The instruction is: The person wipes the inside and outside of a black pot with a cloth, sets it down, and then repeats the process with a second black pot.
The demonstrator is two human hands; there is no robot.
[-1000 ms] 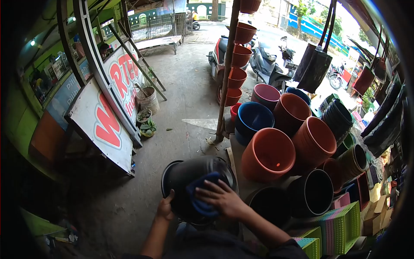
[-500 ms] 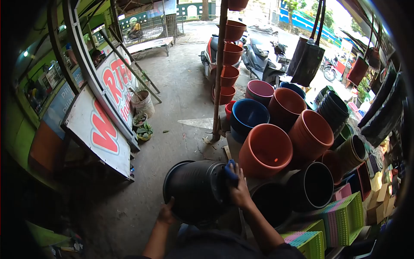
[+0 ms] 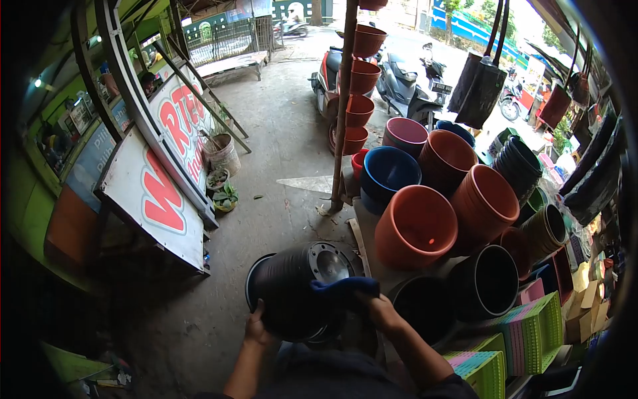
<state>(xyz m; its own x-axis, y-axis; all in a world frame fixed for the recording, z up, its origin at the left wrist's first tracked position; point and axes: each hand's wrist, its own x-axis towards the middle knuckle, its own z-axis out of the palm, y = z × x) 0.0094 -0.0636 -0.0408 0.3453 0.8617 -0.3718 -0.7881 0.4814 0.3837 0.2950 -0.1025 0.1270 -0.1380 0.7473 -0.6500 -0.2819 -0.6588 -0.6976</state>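
A black plant pot (image 3: 282, 286) lies tilted on its side before my body, its rim toward the left and its base with small holes facing right. My left hand (image 3: 258, 327) is closed on the pot's near side, close to the rim; part of the fingers is hidden. My right hand (image 3: 385, 314) grips a dark blue cloth (image 3: 342, 287), which hangs across the near edge of the pot's base. Just right of that hand stands an upright black pot (image 3: 425, 309).
Orange pots (image 3: 417, 226), a blue pot (image 3: 391, 174) and green baskets (image 3: 531, 336) crowd the right. A brown pole (image 3: 342, 126) rises ahead, with hanging pots beside it. At left leans a white sign (image 3: 156, 199); scooters (image 3: 402, 86) are parked beyond.
My right hand has come down and toward me with the cloth, uncovering the pot's base. The pot has turned slightly, showing more of its base. A motorbike has appeared on the far road.
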